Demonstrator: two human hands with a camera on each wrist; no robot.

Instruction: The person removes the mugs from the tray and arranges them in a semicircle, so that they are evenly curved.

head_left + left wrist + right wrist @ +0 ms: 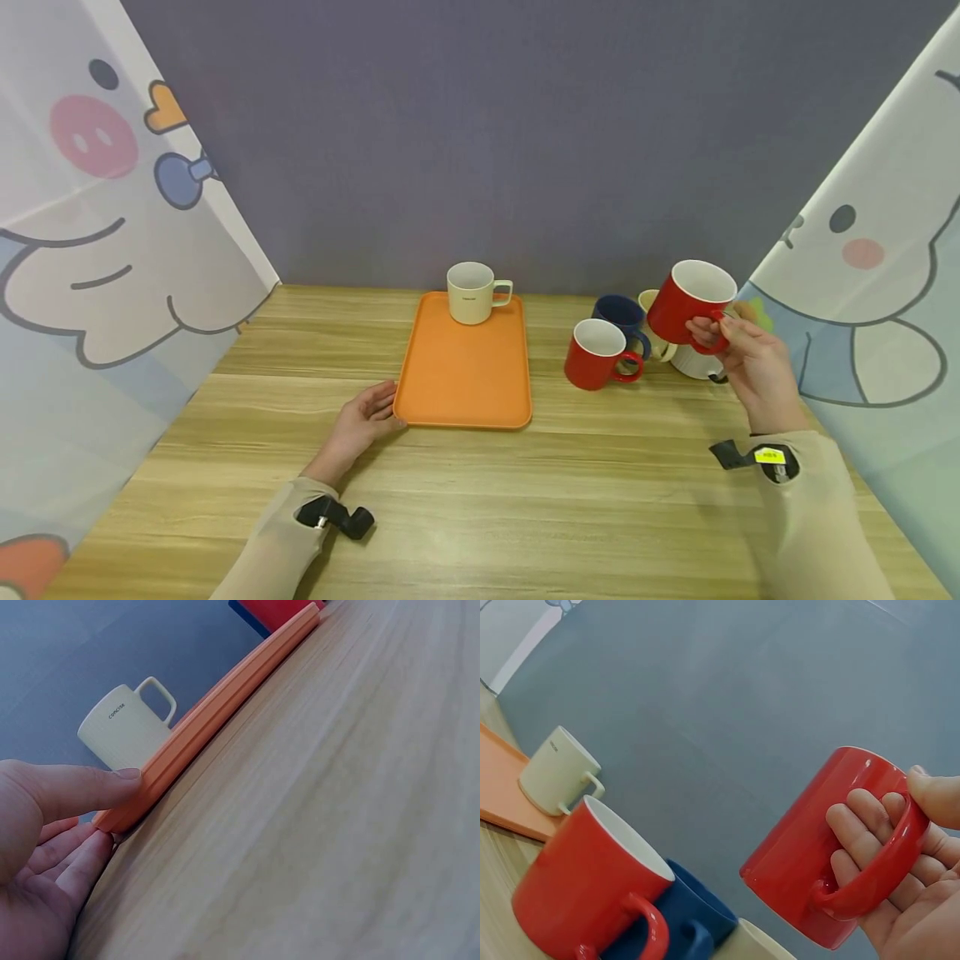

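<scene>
My right hand [757,367] holds a red mug [686,304] by its handle, raised above the table, white inside. In the right wrist view fingers pass through the handle and the thumb lies on top of it. My left hand [360,425] grips the near left corner of an orange tray [465,375], with the thumb on its near side and the fingers at its left side. A cream mug [470,296] stands upright at the tray's far end, handle to the right. Another red mug [588,358] stands on the table right of the tray.
Behind the standing red mug are a dark blue mug [618,312] and a pale yellow mug [663,346]. A white mug [693,361] with a dark handle is partly hidden below the raised mug. A grey wall [465,142] rises behind the wooden table [562,500].
</scene>
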